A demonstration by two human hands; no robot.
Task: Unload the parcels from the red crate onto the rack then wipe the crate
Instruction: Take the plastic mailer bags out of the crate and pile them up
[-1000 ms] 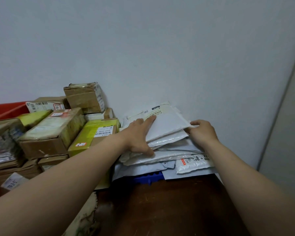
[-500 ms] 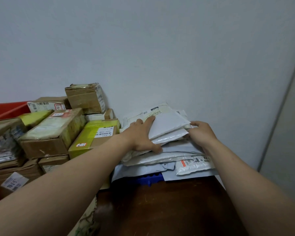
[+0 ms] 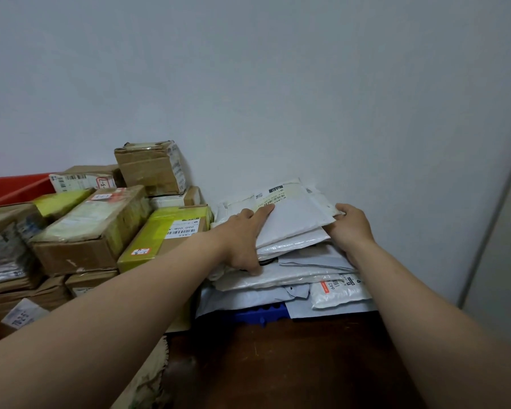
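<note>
White mailer (image 3: 294,221): left hand (image 3: 239,240), right hand (image 3: 350,228) grip edges.

Red crate (image 3: 15,187): cut off at left edge, mostly behind boxes (image 3: 92,228).
Blue thing (image 3: 257,313): largely under mailers (image 3: 292,278), kind unclear.

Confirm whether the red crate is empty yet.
Not empty: the red crate holds taped cartons piled above its rim; its floor is hidden.

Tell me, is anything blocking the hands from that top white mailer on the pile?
Nothing visible does. The left hand grips the left edge of the top white mailer, and the right hand holds its right corner.
</note>
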